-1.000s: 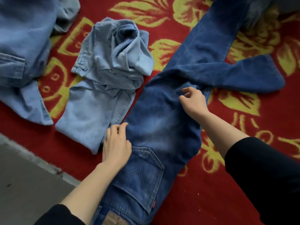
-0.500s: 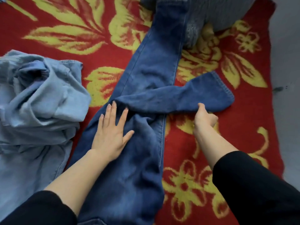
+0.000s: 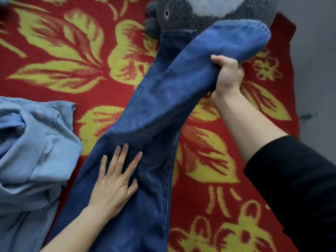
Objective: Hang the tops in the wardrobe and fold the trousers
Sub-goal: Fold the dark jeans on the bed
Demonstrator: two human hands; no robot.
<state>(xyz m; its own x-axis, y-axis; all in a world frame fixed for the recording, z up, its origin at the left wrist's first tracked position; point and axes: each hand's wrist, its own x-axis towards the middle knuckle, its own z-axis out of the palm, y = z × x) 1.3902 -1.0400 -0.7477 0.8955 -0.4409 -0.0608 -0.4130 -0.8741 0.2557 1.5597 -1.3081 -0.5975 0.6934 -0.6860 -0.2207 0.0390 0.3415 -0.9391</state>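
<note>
The dark blue jeans (image 3: 145,124) lay in the middle of the frame on the red rug with yellow flowers (image 3: 63,51). Their long axis ran from the bottom edge up and slightly rightward toward the top centre. One leg lay flat, and its hem reached the grey plush toy (image 3: 181,13) at the top. The other leg branched off toward the upper right, held up above the flat one with its hem end pointing at the upper right corner.

The left hand (image 3: 114,182) lay palm down on the jeans at lower centre-left. Its fingers were straight and spread wide, pointing up the frame, and they pressed the denim flat. The right hand (image 3: 227,75) was at the upper right, its forearm reaching out of a black sleeve (image 3: 291,188). Its fingers were curled round the raised leg just short of the hem, gripping a bunch of cloth.

A rumpled heap of light blue jeans (image 3: 32,151) sat just beside the dark pair at the left edge. Grey floor (image 3: 312,70) showed past the rug on the right.
</note>
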